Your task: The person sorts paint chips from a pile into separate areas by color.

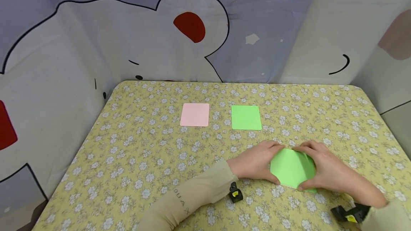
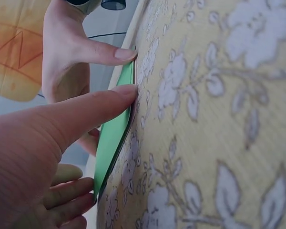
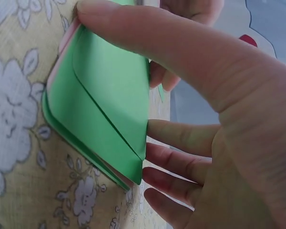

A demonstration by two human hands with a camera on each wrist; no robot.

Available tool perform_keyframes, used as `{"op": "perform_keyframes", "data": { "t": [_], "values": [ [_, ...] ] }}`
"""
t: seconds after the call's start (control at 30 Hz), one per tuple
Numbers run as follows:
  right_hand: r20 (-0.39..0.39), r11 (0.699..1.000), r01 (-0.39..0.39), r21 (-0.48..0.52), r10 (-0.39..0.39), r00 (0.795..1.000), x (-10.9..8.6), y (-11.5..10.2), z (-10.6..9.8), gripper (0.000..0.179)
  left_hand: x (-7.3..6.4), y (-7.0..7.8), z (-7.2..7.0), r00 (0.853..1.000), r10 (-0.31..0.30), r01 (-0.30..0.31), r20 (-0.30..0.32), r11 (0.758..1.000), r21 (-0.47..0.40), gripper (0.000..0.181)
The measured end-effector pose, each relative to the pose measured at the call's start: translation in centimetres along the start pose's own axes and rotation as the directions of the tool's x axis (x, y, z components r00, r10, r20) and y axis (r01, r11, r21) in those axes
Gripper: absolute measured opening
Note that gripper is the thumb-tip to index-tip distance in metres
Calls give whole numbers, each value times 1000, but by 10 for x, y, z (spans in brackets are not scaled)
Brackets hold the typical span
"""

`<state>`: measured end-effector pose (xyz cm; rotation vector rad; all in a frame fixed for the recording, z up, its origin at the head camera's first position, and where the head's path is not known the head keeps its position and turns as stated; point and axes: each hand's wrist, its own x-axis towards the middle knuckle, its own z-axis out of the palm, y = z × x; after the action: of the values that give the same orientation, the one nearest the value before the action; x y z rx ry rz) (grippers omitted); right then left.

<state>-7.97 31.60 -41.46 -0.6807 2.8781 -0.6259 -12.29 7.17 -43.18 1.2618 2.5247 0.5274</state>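
Observation:
A small stack of square cards (image 1: 290, 168), green on top, lies at the right of the table between both hands. My left hand (image 1: 255, 161) grips its left side, thumb at the near edge and fingers at the far edge. On the opposite side my right hand (image 1: 332, 170) holds the stack the same way. Seen from the right wrist, the green cards (image 3: 100, 100) are slightly fanned and out of line, with a pink edge showing among them. In the left wrist view the stack (image 2: 115, 138) sits low against the cloth.
Farther back lie a single pink card (image 1: 194, 114) and, to its right, a single green card (image 1: 246, 117). A yellow flowered cloth (image 1: 128, 167) covers the table. Behind it hangs a printed curtain (image 1: 266, 20).

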Motion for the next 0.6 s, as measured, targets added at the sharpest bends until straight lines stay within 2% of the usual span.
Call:
{"op": "perform_keyframes", "data": {
  "t": [0.3, 0.5, 0.6],
  "values": [
    [11, 999, -16, -31, 17, 1000, 2, -7, 0, 111, -2, -4, -2, 1000, 7, -7, -3, 1000, -24, 110],
    [10, 1000, -31, -6, 31, 999, 2, -10, -1, 109, -3, -5, -1, 1000, 2, -2, 2, 1000, -13, 114],
    [5, 999, -35, 2, 35, 999, 3, -11, -3, 109, -4, -6, -1, 1000, 7, -7, -17, 1000, -17, 115]
  ]
}}
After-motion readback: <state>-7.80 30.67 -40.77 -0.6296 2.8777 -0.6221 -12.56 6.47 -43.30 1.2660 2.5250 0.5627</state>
